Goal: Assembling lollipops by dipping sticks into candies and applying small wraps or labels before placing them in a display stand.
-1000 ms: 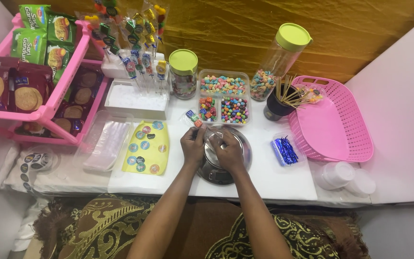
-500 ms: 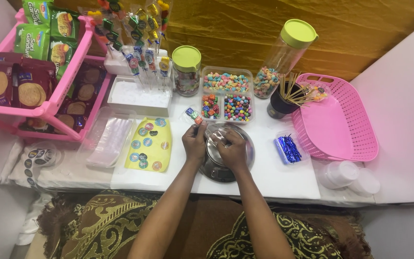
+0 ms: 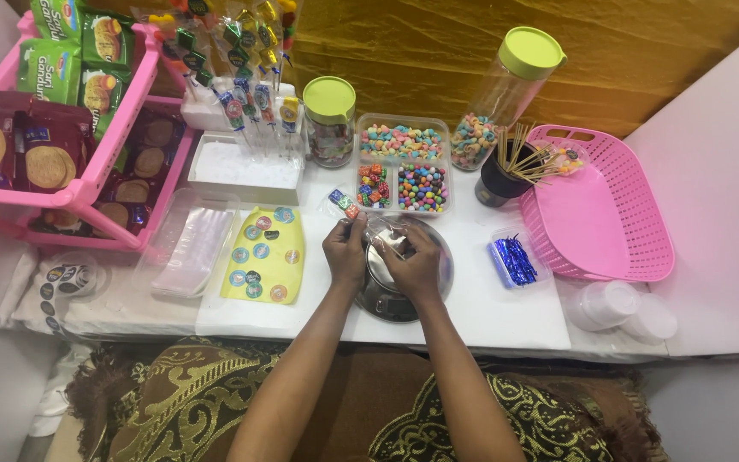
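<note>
Pinching clear bag (image 3: 384, 233) w/ left hand (image 3: 345, 254) & right hand (image 3: 415, 267), over scale (image 3: 404, 282).

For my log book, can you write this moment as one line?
left hand: holds clear bag | right hand: holds same bag | under: round metal scale | beside: candy tray

centre: both hands, left hand (image 3: 345, 253) and right hand (image 3: 415, 267), meet over the round scale (image 3: 404, 295) on the surface (image 3: 506, 312)
behind scale: divided candy tray (image 3: 401, 162); short jar (image 3: 329, 121) to its left, tall jar (image 3: 502, 98) to its right
right: cup of sticks (image 3: 504, 175), then basket (image 3: 596, 205); twist ties (image 3: 515, 259) before the cup; stacked cups (image 3: 613, 304) before the basket
left: sticker sheet (image 3: 265, 255), bag stack (image 3: 190, 244), snack rack (image 3: 62, 128) at the edge
</note>
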